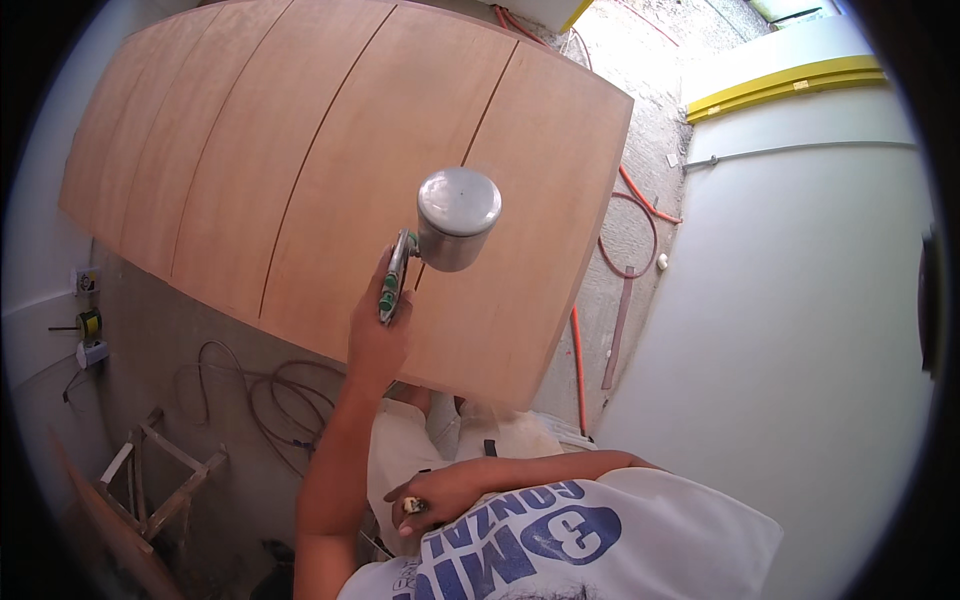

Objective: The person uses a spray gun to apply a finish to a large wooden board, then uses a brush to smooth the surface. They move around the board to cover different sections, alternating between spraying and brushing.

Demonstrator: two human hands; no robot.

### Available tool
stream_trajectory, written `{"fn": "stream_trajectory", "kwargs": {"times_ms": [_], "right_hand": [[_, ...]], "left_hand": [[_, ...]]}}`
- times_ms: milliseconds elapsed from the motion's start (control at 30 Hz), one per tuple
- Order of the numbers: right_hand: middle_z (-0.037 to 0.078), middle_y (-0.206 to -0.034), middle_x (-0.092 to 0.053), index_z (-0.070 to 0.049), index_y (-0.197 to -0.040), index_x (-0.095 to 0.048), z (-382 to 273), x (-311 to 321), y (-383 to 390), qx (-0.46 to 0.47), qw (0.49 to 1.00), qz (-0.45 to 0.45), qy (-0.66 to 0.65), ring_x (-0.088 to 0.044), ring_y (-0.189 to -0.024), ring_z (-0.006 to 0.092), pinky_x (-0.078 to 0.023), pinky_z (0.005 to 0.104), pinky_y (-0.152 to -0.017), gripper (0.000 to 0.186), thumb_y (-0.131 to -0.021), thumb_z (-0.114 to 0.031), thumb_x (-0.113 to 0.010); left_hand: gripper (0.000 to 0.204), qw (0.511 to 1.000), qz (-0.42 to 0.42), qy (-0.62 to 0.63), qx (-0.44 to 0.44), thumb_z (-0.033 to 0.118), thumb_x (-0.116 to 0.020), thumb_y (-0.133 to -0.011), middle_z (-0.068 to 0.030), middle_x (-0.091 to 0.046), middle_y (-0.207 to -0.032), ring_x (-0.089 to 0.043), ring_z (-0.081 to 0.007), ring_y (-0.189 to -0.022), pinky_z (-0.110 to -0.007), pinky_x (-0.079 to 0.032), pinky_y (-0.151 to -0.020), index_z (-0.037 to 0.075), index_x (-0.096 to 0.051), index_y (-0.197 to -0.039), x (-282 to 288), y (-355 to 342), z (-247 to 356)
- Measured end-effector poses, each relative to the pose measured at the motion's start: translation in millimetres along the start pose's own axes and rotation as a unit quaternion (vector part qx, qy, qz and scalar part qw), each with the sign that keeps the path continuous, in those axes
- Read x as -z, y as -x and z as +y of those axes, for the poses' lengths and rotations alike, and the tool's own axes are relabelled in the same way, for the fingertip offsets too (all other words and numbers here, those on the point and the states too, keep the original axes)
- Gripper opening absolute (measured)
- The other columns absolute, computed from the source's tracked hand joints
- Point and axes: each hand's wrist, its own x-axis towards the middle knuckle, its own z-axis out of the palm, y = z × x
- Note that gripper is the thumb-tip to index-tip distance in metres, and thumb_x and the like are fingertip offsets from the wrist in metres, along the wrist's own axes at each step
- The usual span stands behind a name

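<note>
Head view: the left hand [380, 330] holds a spray gun [397, 264] above the wooden panel [225, 180].
The left hand is wrapped round the spray gun's handle, so the gun lies within its grip, over the panel's near part; the gun's metal cup [458, 225] sits just beyond the hand and to its right, also over the panel. The right hand [447, 493], short of the panel's near edge, is curled round a small yellowish thing [412, 505], too small to identify. An orange hose [578, 360] runs along the panel's right side.
</note>
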Motion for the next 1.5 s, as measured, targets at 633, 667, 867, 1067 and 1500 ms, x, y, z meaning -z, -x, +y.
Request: {"fn": "stream_trajectory", "kwargs": {"times_ms": [633,667,867,1067,1500], "right_hand": [[0.021,-0.112,-0.067,-0.006,-0.101,-0.069,16,165,53,-0.045,0.74,0.5,0.447,-0.066,-0.103,0.0427,-0.053,0.0477,-0.089,0.018,-0.083,-0.002,-0.068],[0.021,-0.111,-0.067,-0.006,-0.101,-0.069,5,157,44,-0.026,0.722,0.513,0.463,-0.066,-0.102,0.043,-0.053,0.0478,-0.088,0.018,-0.083,-0.002,-0.068],[0.021,-0.108,-0.069,-0.003,-0.1,-0.07,54,61,5,-0.035,0.895,0.283,0.343,-0.068,-0.096,0.0413,-0.053,0.0463,-0.089,0.019,-0.082,-0.002,-0.068],[0.021,-0.102,-0.07,-0.004,-0.098,-0.069,18,121,95,-0.039,0.706,0.514,0.486,-0.068,-0.097,0.0404,-0.054,0.0466,-0.088,0.016,-0.083,-0.002,-0.066],[0.018,-0.103,-0.07,-0.004,-0.099,-0.068,39,57,125,0.017,0.83,0.402,0.387,-0.068,-0.097,0.04,-0.054,0.046,-0.088,0.019,-0.081,0.0,-0.064]], "left_hand": [[0.059,0.996,0.025,-0.024,0.08,0.011,-0.071,-0.099,-0.0258,-0.068,-0.128,-0.071,-0.0329,-0.115,-0.038,-0.053,-0.096,0.003,-0.05,-0.153,47,384,-126],[0.059,0.996,0.021,-0.02,0.084,0.011,-0.071,-0.099,-0.0262,-0.068,-0.127,-0.071,-0.0339,-0.114,-0.039,-0.053,-0.095,0.004,-0.05,-0.153,46,396,-130],[0.062,0.997,0.007,0.019,0.077,0.009,-0.07,-0.098,-0.0249,-0.068,-0.131,-0.067,-0.0266,-0.12,-0.036,-0.05,-0.099,0.0,-0.046,-0.155,31,417,-154],[0.061,0.998,0.0,0.028,0.056,0.01,-0.069,-0.1,-0.0233,-0.069,-0.131,-0.067,-0.0247,-0.119,-0.032,-0.05,-0.098,-0.001,-0.046,-0.155,19,426,-167],[0.058,0.999,-0.007,-0.031,0.004,0.009,-0.071,-0.096,-0.0248,-0.068,-0.114,-0.07,-0.0406,-0.101,-0.045,-0.054,-0.086,0.004,-0.053,-0.151,-37,424,-163]]}}
